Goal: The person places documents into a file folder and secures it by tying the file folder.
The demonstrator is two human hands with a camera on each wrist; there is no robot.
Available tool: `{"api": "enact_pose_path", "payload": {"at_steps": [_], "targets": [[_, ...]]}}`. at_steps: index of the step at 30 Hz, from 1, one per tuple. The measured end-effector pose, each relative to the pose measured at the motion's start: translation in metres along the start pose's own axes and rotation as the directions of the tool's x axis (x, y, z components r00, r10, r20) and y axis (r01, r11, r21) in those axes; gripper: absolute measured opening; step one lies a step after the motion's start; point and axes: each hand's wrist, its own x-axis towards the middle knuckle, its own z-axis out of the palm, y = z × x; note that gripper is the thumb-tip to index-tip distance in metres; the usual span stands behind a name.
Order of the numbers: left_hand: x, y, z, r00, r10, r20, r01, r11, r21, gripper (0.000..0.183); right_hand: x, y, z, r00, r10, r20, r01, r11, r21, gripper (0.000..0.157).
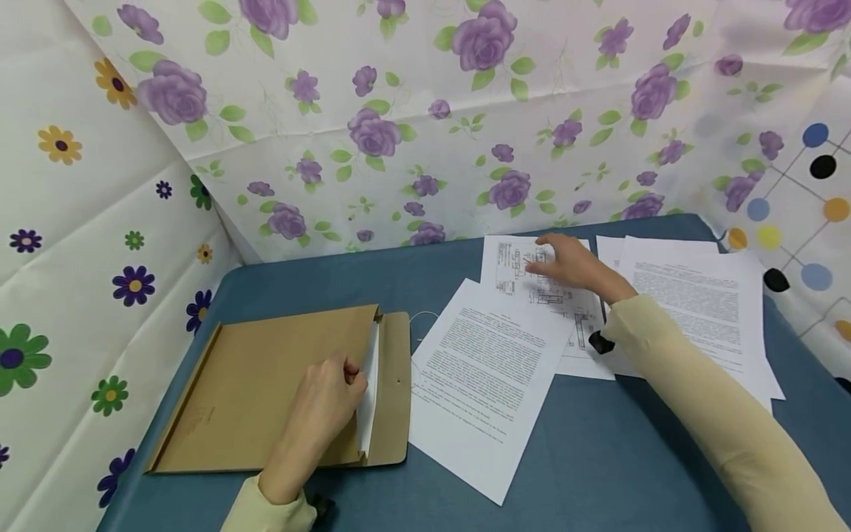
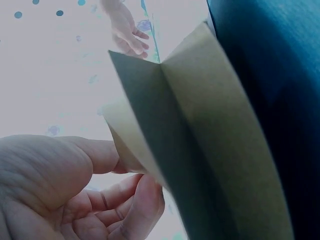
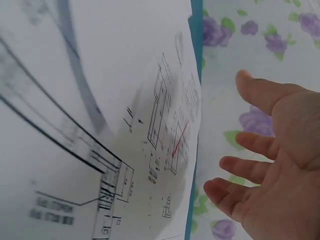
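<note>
A brown cardboard document folder [image 1: 266,377] lies on the left of the table, its closing flap [image 1: 391,384] folded out to the right. White sheets [image 1: 369,391] show in its opening. My left hand [image 1: 326,395] pinches the edge of the folder's upper cover between thumb and fingers; the left wrist view shows the cardboard [image 2: 131,145] between them. Over a sheet with technical drawings [image 1: 505,255], my right hand [image 1: 573,264] hovers with fingers spread. In the right wrist view nothing is between its fingers [image 3: 257,170]. A printed text page [image 1: 485,362] overlaps the drawing sheet.
More printed pages [image 1: 691,295] lie spread at the right end of the blue table [image 1: 598,458]. A thin string [image 1: 425,313] loops out beside the folder flap. Flowered sheeting [image 1: 412,89] hangs behind the table and along its sides.
</note>
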Motion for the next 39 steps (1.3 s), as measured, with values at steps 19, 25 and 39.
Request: {"api": "enact_pose_path", "payload": {"at_steps": [19, 25, 39], "targets": [[-0.002, -0.007, 0.003, 1.0, 0.014, -0.025, -0.014, 1.0, 0.01, 0.01, 0.042, 0.021, 0.013, 1.0, 0.001, 0.031, 0.004, 0.986, -0.168, 0.084], [-0.001, -0.007, 0.002, 0.999, 0.027, -0.042, -0.027, 1.0, 0.005, 0.01, 0.045, 0.028, 0.011, 0.995, 0.06, 0.078, -0.046, 0.985, -0.169, 0.097], [0.0, -0.008, 0.003, 0.998, 0.043, -0.048, -0.043, 0.999, 0.005, 0.009, 0.043, 0.021, 0.004, 0.993, 0.116, 0.032, -0.106, 0.97, -0.218, 0.096]]}}
